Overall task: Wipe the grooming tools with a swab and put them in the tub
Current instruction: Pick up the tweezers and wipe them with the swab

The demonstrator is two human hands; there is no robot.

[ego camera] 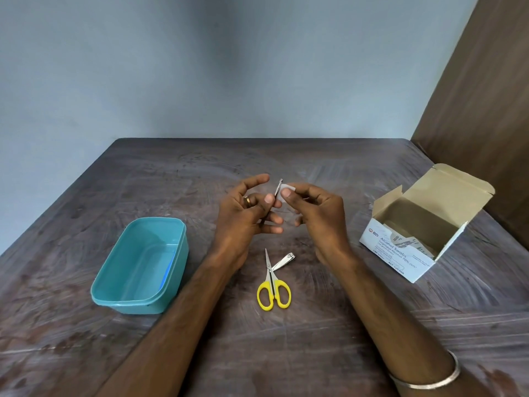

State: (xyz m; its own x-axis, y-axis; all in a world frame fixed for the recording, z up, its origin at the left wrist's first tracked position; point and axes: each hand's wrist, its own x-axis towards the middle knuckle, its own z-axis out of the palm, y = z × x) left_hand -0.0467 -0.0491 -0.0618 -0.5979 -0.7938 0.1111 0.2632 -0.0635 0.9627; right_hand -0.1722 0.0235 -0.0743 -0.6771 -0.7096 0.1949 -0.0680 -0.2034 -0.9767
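1. The person's left hand (246, 209) is raised above the middle of the table (315, 339), with its thumb and curled fingers pinching a slim metal tool (278, 188) near its lower half; the index finger is stretched out above and free of it.
2. The tool stands almost upright, its upper end showing between the two hands. What kind of grooming tool it is cannot be told, because most of it is hidden by the fingers.
3. The right hand (315, 213) holds a small white swab (286, 188) between thumb and forefinger, pressed against the upper part of the metal tool. The other fingers of that hand are curled loosely beneath.
4. A pair of yellow-handled scissors (273, 287) lies flat on the table nearer the front edge, below the hands, blades pointing away from the person.
5. A metal nail clipper (284, 259) lies just beside the scissor blades, on their right and at an angle to them.
6. The teal tub (114, 290) sits towards the left edge of the table, well apart from the tools, with none of them inside.
7. An open box of alcohol swabs (395, 247) stands near the right edge, its lid flap up.
8. A ring (246, 199) is on the left hand and a metal bangle (435, 382) on the right forearm.
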